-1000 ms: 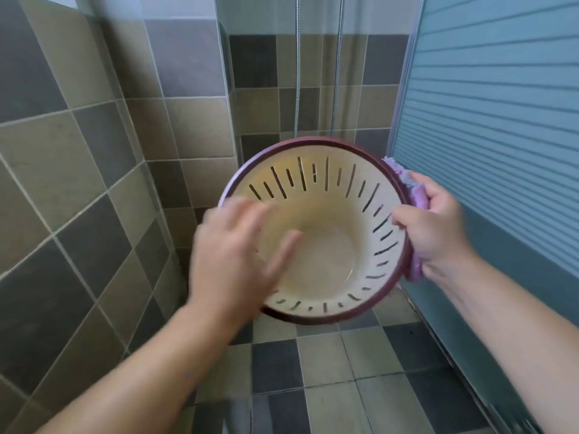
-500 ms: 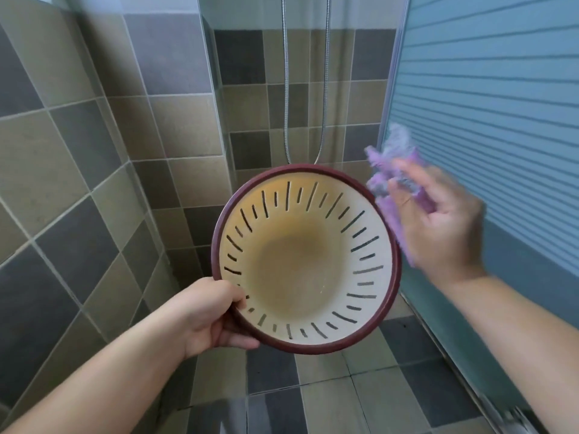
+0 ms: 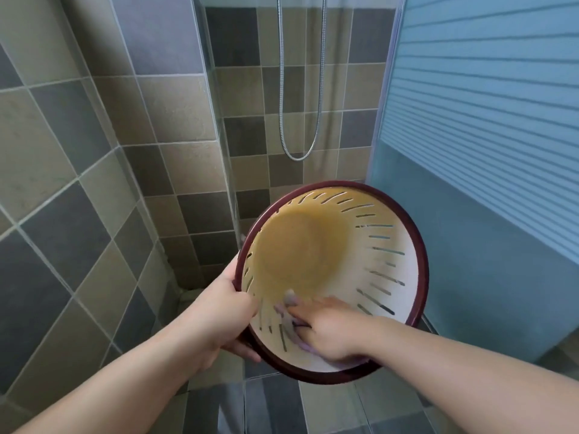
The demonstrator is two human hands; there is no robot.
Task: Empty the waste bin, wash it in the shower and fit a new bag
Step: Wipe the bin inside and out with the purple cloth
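Tiled walls on the left and a blue ribbed shower door on the right close in a narrow stall, with a shower hose looped at the back. The waste bin is held in the air between them, its mouth tipped toward the camera. The left hand has its grip curled over the dark red rim. Inside, the right hand presses a purple cloth against the near wall; its grip is blurred.
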